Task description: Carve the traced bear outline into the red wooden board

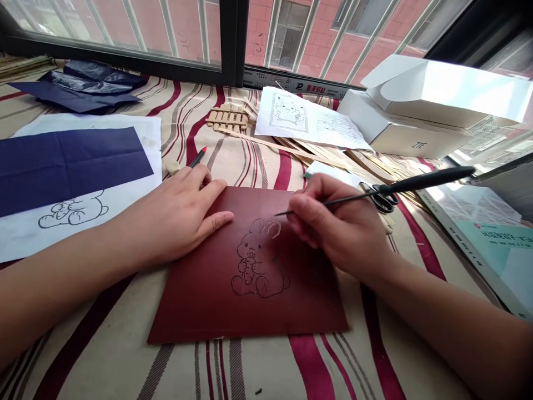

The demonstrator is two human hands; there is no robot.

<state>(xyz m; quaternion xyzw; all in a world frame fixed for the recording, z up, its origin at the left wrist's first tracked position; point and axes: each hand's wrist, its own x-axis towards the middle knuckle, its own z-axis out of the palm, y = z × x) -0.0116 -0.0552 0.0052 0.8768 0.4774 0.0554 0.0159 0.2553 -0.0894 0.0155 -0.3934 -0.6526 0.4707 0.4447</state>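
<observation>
A dark red board (208, 311) lies flat in front of me. On it is a black line drawing of a rabbit (266, 272) holding a carrot, and one ear has a pale scratched outline. My left hand (183, 216) rests on the board's upper left part, fingers apart, holding nothing. In my right hand (337, 222) is a thin pointed tool with a black handle (428, 179), pinched between thumb and fingers. Its tip is just above the rabbit's ear; whether it touches the board I cannot tell. A dark pencil with a red end (199, 156) lies just beyond my left hand.
Dark blue sheets (75, 161) partly cover a white paper (125, 214) at left. Wooden strips (308, 150), a printed sheet (291, 114) and black scissors (383, 201) lie behind the board. A white box (416, 130) and a book (483, 233) are at right.
</observation>
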